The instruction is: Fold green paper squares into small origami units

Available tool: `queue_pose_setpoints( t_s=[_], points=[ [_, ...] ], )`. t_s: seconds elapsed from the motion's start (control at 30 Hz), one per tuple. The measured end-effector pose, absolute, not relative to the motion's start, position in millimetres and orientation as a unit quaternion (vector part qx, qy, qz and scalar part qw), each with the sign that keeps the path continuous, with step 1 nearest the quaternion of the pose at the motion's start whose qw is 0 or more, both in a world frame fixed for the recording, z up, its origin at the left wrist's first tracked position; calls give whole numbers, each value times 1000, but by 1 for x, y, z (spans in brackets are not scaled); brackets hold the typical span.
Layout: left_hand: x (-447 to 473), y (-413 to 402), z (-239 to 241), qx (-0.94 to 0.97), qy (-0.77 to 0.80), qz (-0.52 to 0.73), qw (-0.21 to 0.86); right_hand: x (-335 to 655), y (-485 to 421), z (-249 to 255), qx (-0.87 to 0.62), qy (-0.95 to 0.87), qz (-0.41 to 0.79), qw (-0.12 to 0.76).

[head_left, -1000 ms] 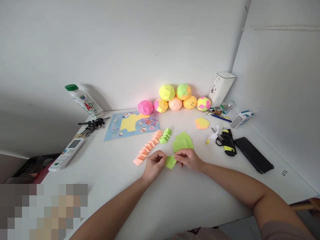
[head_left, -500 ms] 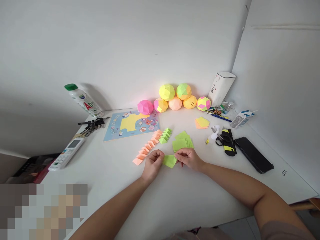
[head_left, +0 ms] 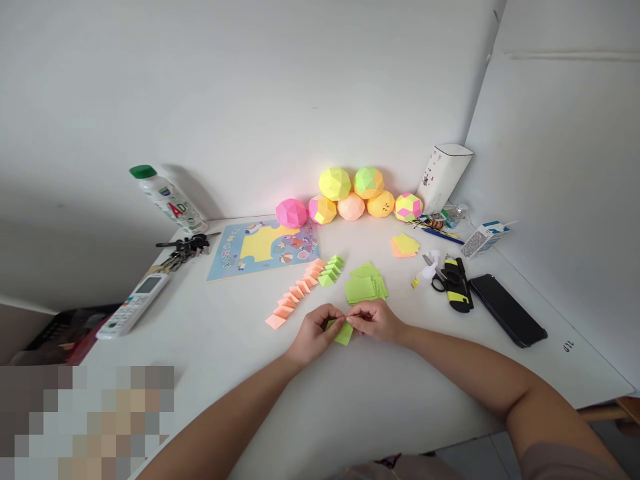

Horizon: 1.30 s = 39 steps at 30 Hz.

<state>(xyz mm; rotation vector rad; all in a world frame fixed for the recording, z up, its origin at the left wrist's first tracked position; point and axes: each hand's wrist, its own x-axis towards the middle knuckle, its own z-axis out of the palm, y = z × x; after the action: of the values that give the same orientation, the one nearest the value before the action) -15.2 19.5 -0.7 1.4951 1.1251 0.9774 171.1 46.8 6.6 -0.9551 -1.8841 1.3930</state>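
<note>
Both hands pinch one green paper sheet low over the table. My left hand grips it with thumb and fingers closed near its upper edge; my right hand pinches the same edge, fingertips close to the left ones. Part of the sheet is hidden behind the fingers. Just beyond lies a loose pile of green paper sheets. To the left of it stand a short row of folded green pieces and a longer slanting row of folded peach pieces.
Several faceted paper balls are stacked against the wall. A blue printed sheet, a bottle and a remote control are on the left. Scissors, a yellow-black cutter and a phone lie right.
My hands have come closer together, the left moving right along the paper. The green sheet has turned and its upper edge is now mostly covered by the fingers.
</note>
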Motion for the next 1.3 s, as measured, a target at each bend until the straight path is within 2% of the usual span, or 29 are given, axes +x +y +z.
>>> queue_pose_setpoints(
  t_s=[0.4, 0.53, 0.73, 1.3],
  points=[
    [-16, 20, -2, 552, 489, 424, 526, 173, 46, 12, -391, -623, 574, 359],
    [-16, 20, 0, 550, 491, 418, 530, 173, 48, 9, -373, -615, 599, 353],
    [-15, 20, 2, 558, 483, 415, 532, 171, 48, 5, -374, -652, 572, 329],
    [-16, 20, -1, 519, 485, 445, 546, 173, 49, 12, -391, -589, 607, 362]
  ],
)
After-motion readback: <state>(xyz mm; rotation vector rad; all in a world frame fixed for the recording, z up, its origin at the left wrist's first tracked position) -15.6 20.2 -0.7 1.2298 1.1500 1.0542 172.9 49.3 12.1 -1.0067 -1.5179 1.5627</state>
